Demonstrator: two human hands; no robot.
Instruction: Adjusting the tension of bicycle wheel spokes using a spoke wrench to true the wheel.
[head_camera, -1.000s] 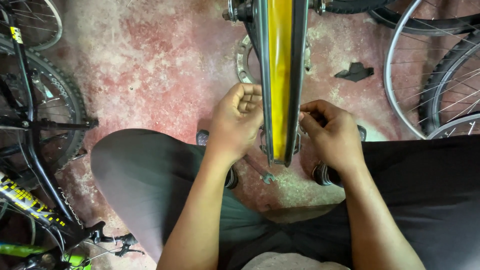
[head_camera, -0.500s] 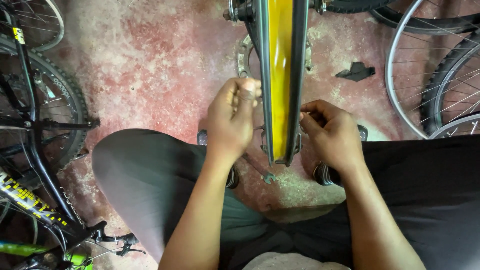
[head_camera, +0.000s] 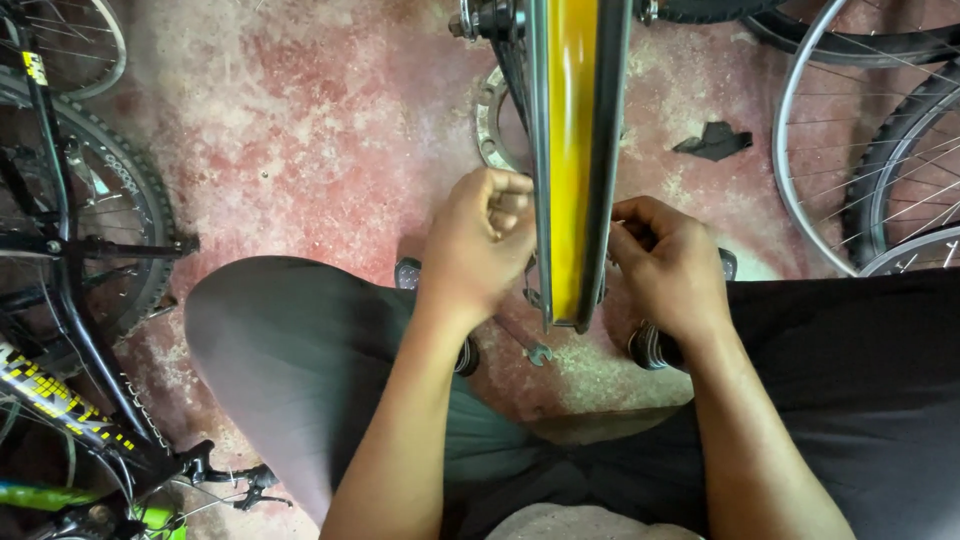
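A bare bicycle wheel rim (head_camera: 575, 150) with a yellow strip in its channel stands edge-on between my knees, its hub and axle at the top. My left hand (head_camera: 480, 245) is curled against the rim's left side, fingertips pinched at the spokes; what they grip is hidden. My right hand (head_camera: 665, 265) is curled against the rim's right side in the same way, fingers closed at the spokes. A small metal nut or washer (head_camera: 540, 354) lies on the floor under the rim's near end.
A toothed chainring (head_camera: 490, 120) lies on the worn red floor behind the rim. Black bicycles (head_camera: 70, 250) with tyres and a brake lever stand at the left. Loose wheels and tyres (head_camera: 870, 150) lean at the right. A black scrap (head_camera: 712, 140) lies on the floor.
My left hand has slid a little up the rim's left side and its fingers have curled tighter. The right hand and the rim have hardly moved.
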